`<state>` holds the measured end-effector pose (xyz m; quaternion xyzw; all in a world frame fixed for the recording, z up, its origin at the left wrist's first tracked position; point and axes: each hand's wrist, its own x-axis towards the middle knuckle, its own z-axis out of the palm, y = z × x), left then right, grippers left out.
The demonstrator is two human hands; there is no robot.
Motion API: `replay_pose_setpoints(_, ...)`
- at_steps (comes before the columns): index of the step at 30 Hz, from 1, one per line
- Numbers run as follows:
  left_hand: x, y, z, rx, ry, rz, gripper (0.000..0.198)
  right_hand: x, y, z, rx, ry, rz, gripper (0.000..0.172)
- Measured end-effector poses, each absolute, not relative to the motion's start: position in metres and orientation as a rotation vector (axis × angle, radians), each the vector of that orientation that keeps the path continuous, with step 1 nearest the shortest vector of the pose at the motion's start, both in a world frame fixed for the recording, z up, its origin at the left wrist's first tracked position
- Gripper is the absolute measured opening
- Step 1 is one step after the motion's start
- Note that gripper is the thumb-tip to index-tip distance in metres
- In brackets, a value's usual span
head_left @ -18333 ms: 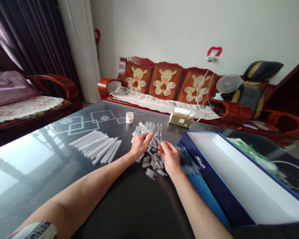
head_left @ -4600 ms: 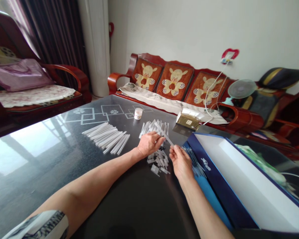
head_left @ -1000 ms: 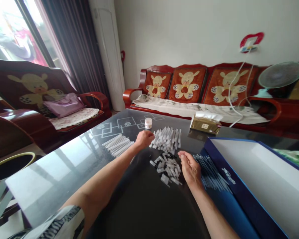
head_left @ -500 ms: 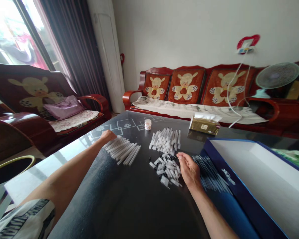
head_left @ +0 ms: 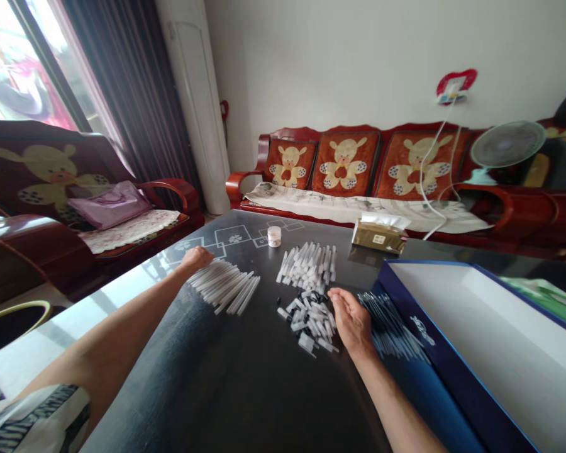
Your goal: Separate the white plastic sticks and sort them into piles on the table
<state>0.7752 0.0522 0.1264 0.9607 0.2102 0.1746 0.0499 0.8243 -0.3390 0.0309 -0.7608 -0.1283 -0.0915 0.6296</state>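
My left hand [head_left: 198, 257] rests at the far left end of a row of slim white tubes [head_left: 226, 284]. Its fingers are bunched and mostly hidden by its back, so I cannot make out a hold. My right hand [head_left: 353, 319] lies on its edge with fingers extended and slightly bent, nothing visible in them. It borders a loose heap of small white and black plastic pieces [head_left: 311, 321]. Dark thin rods [head_left: 396, 330] lie in a bundle just right of it. Behind the heap sits a stack of short translucent tubes [head_left: 307, 264].
On the dark glossy table [head_left: 245, 390] stand a small white jar [head_left: 274, 236] and a tissue box [head_left: 380, 236]. A large blue box with white inside [head_left: 457, 352] takes up the right side. Beyond are a wooden sofa [head_left: 346, 167], an armchair [head_left: 66, 170] and a fan [head_left: 507, 146].
The whole view has shifted slightly, so things sit a little further left in the picture. Both hands keep their places beside the same piles.
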Motion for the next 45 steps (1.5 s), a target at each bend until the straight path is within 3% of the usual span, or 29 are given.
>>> replay_pose_setpoints(4,0.790,0.020,0.123,2.903,0.728,0.403,0.029,0.825,-0.339,0.030,-1.753,-0.303,-0.220,0.039)
replay_pose_setpoints(12,0.833,-0.080,0.096,2.915,0.160,0.167,0.031,0.826,-0.340,0.028,-1.775,-0.328,-0.232,0.039)
replay_pose_setpoints(21,0.843,-0.085,0.099,3.018,0.091,-0.034,0.050,0.824,-0.339,0.030,-1.787,-0.334,-0.259,0.037)
replay_pose_setpoints(28,0.858,-0.096,0.095,3.094,0.187,-0.083,0.046,0.823,-0.339,0.032,-1.795,-0.332,-0.253,0.036)
replay_pose_setpoints(35,0.839,-0.096,0.109,3.067,0.185,0.145,0.039,0.825,-0.339,0.029,-1.745,-0.313,-0.257,0.039)
replay_pose_setpoints(41,0.810,-0.124,0.101,2.881,-0.399,0.438,0.045,0.824,-0.337,0.034,-1.659,-0.189,-0.265,0.057)
replay_pose_setpoints(45,0.802,-0.134,0.098,2.879,-0.550,0.406,0.044,0.820,-0.336,0.041,-1.605,-0.131,-0.241,0.055)
